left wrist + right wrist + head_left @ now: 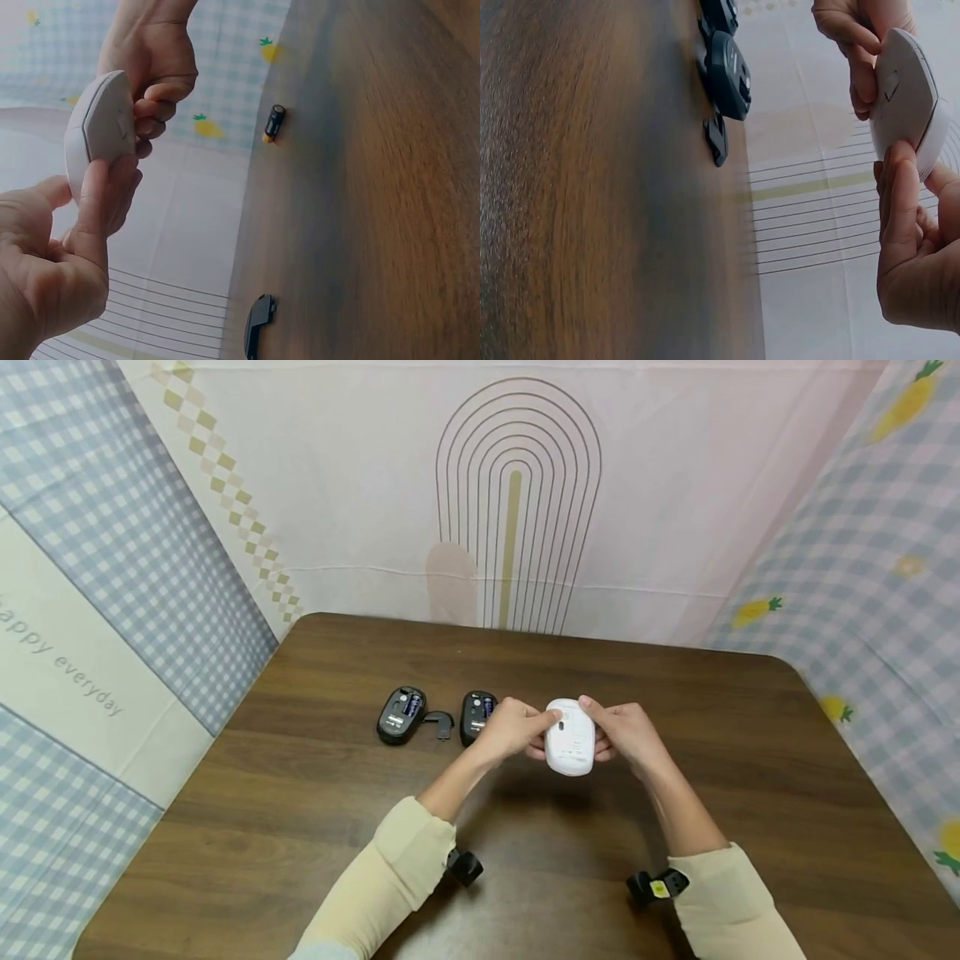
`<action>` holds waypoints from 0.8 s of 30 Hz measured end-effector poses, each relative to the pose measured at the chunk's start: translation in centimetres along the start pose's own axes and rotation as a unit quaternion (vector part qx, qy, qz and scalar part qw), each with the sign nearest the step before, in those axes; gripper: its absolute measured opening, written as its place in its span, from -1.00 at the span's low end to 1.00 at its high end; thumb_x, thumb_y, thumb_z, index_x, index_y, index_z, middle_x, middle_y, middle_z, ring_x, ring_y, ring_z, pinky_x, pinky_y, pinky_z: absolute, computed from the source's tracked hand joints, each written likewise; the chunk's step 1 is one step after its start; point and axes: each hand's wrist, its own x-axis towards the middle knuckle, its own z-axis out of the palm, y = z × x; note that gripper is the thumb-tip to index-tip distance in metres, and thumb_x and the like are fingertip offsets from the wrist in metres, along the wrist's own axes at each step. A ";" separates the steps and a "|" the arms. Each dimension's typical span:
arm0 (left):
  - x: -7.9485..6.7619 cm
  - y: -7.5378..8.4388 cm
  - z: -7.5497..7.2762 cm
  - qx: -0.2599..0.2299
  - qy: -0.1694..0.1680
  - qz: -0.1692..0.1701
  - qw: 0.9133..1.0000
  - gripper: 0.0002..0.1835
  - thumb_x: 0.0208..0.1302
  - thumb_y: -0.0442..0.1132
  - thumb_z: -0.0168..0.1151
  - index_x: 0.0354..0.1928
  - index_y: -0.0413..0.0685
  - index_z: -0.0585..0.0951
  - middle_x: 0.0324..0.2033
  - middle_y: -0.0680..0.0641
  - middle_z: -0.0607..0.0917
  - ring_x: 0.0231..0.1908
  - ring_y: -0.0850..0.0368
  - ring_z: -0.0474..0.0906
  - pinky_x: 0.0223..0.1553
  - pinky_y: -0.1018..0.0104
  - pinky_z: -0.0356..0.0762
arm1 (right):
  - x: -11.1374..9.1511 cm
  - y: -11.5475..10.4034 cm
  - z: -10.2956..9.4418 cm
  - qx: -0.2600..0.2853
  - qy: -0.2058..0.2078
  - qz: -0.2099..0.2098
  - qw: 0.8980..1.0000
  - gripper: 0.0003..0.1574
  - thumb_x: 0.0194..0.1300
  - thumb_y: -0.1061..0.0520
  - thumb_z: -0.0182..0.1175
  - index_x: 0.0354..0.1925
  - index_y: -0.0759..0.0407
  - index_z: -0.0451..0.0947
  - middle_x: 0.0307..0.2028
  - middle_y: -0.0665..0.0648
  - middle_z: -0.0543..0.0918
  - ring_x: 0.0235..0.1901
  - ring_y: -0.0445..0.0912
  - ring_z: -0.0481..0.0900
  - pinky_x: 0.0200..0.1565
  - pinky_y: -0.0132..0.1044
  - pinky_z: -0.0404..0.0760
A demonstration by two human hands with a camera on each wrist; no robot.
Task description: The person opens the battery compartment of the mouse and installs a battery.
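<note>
Both hands hold a white computer mouse (570,739) above the table, its underside facing up toward the head camera. My left hand (517,727) pinches one long side, thumb on the underside and fingers beneath. On the opposite side my right hand (628,733) grips it the same way, its thumb near the far end. From the left wrist view, the mouse's seam (88,124) runs along its edge, and fingers of both hands press against its top shell. Just left of my left hand lies an upturned black mouse (474,714), partly covered by that hand.
Farther left, another upturned black mouse (401,716) shows batteries in its open compartment. A black battery cover (441,725) lies between the black mice. A loose battery (275,122) and another black cover (259,324) rest on the wooden table (337,860). Patterned cloth (360,485) hangs behind.
</note>
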 end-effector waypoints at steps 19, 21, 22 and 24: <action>-0.1 -0.4 -1.5 -0.004 0.021 0.002 1.000 -0.65 0.25 -0.18 0.20 -0.31 -0.46 0.64 -0.56 -0.23 0.67 -0.57 0.07 0.64 -0.54 0.29 0.63 | -0.7 0.1 2.0 0.094 -0.028 -0.057 0.994 -0.33 0.20 0.22 0.24 0.20 0.46 0.29 0.17 0.37 0.37 -0.33 -0.19 0.63 -0.24 -0.18 0.64; -0.2 -0.4 -1.5 -0.001 0.018 0.001 1.000 -0.65 0.26 -0.18 0.19 -0.30 -0.46 0.64 -0.56 -0.23 0.67 -0.57 0.07 0.65 -0.53 0.29 0.63 | -0.7 0.1 2.1 0.104 -0.027 -0.057 0.993 -0.33 0.18 0.24 0.25 0.21 0.46 0.29 0.16 0.38 0.38 -0.34 -0.18 0.63 -0.25 -0.18 0.64; -0.2 -0.4 -1.5 0.000 0.016 0.000 1.000 -0.65 0.26 -0.18 0.19 -0.30 -0.46 0.64 -0.56 -0.23 0.67 -0.56 0.07 0.65 -0.53 0.29 0.63 | -0.8 0.1 2.1 0.104 -0.024 -0.056 0.993 -0.33 0.18 0.24 0.25 0.20 0.45 0.30 0.14 0.39 0.39 -0.35 -0.18 0.63 -0.26 -0.18 0.64; -0.2 -0.4 -1.5 0.003 0.013 -0.001 1.000 -0.65 0.26 -0.19 0.19 -0.29 -0.46 0.64 -0.55 -0.23 0.67 -0.56 0.06 0.65 -0.52 0.29 0.63 | -0.8 0.2 2.2 0.103 -0.016 -0.053 0.993 -0.35 0.18 0.24 0.26 0.19 0.45 0.32 0.11 0.42 0.41 -0.39 -0.18 0.63 -0.28 -0.21 0.65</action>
